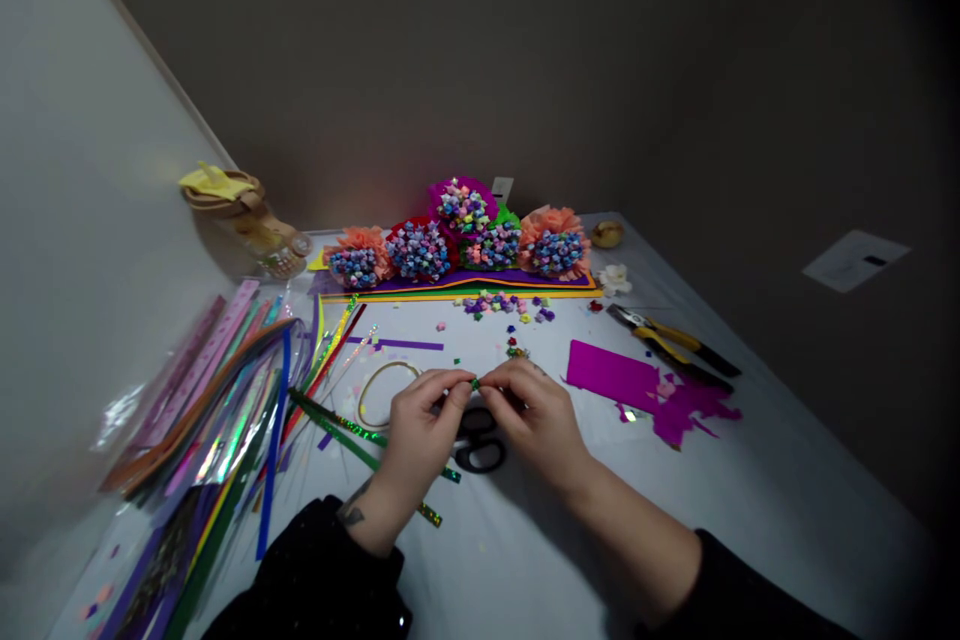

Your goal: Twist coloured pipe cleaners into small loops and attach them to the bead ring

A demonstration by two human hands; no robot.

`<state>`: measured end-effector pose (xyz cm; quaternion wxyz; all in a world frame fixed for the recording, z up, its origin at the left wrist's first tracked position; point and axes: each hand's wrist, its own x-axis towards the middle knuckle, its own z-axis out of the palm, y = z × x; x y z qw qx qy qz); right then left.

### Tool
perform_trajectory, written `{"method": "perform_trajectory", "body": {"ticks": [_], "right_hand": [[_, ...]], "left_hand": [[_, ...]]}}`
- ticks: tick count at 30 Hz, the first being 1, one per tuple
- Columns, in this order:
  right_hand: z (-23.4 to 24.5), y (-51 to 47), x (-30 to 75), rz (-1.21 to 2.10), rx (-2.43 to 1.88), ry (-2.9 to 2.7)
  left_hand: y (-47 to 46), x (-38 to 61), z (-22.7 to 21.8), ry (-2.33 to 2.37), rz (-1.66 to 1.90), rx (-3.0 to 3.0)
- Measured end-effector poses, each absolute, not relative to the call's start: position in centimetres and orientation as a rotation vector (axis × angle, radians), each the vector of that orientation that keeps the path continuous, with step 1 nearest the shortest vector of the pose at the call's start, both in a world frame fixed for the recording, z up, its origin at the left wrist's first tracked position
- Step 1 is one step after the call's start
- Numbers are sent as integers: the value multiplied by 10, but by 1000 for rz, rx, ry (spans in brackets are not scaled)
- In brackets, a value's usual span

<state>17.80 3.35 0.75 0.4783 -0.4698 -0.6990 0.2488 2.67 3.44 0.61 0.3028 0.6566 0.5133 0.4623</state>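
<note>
Behind a white table [540,570], a dim grey wall [480,50] is rising, with star-filled bouquets [416,250] lining the far side and colourful strips [274,460] lying heaped at left. Just above black-handled scissors [480,439], the left hand [424,415] and right hand [536,410] are both pinching a tiny green piece [475,384] between their thumbs and fingertips. Pliers [642,324] and torn magenta paper [611,373] are lying at right.

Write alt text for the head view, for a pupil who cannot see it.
The left hand and right hand pinch a tiny green piece near black-handled scissors. Beyond sit bouquets of little stars; colourful strips spread to the left, pliers and magenta paper to the right.
</note>
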Motion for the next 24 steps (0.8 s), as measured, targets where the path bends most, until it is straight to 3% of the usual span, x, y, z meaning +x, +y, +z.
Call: {"method": "perform_trajectory", "body": {"ticks": [18, 24], "right_hand": [[8, 33, 170, 516, -1130, -1672], [10, 38, 174, 904, -1218, -1468]], "left_hand": [[31, 33, 3, 1370, 1292, 1694], [34, 30, 8, 1329, 1319, 1762]]}}
